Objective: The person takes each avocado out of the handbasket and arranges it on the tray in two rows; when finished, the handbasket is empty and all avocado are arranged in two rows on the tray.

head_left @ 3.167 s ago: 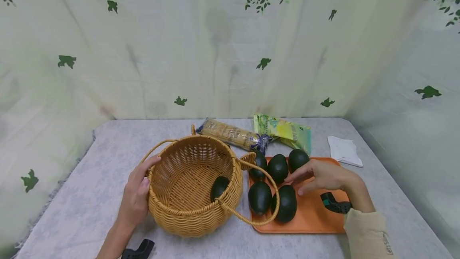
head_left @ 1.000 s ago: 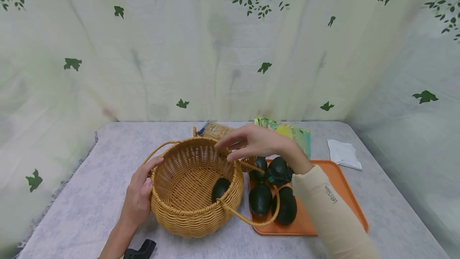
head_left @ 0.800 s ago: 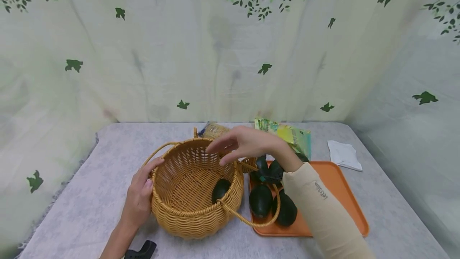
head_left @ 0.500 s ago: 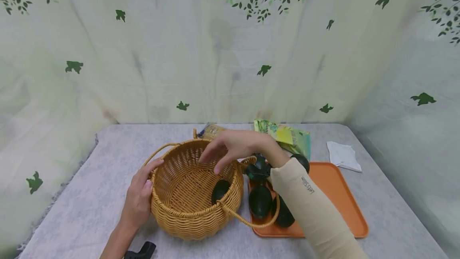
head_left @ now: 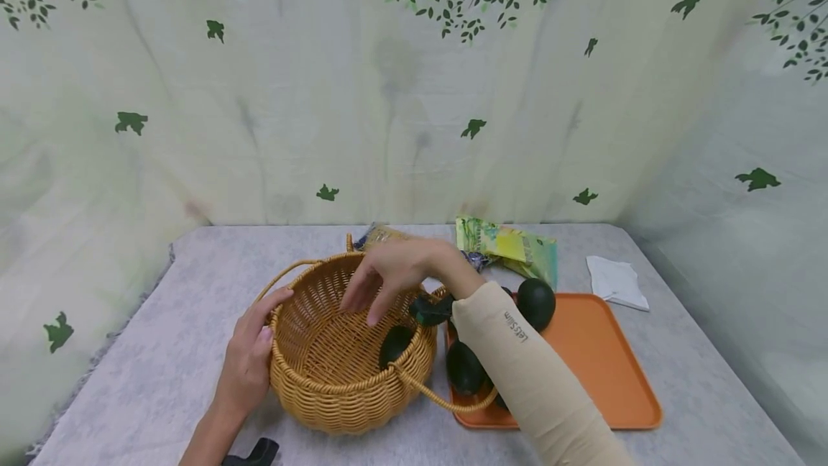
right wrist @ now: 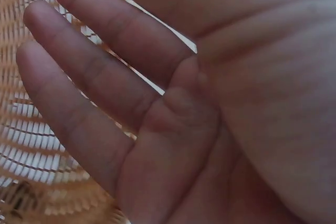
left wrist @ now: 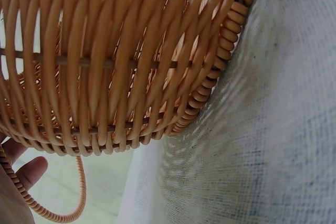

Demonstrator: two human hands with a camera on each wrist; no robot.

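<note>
A round wicker basket (head_left: 336, 387) stands on the grey table, and one dark green avocado (head_left: 394, 344) lies inside it. My left hand (head_left: 254, 342) grips the basket's left rim, thumb over the top and fingers against the outer wall (left wrist: 131, 61). Just above the basket's far right rim hovers my right hand (head_left: 378, 282), fingers spread and straight, holding nothing. Its bare palm fills the right wrist view, with its fingers (right wrist: 100, 87) over the weave (right wrist: 26, 156). More avocados (head_left: 535, 303) lie on the orange tray (head_left: 601, 372), partly hidden by my sleeve.
Behind the basket lie a pasta packet (head_left: 378, 236) and a green packet (head_left: 511, 245). A white napkin (head_left: 617, 281) lies at the back right. A loose basket handle (head_left: 453, 401) droops over the tray's left edge. Leaf-print curtains close in the table's back and sides.
My right hand left the avocados on the tray, swung left over the basket and is sinking toward its inside, still empty. The left hand and basket have stayed put.
</note>
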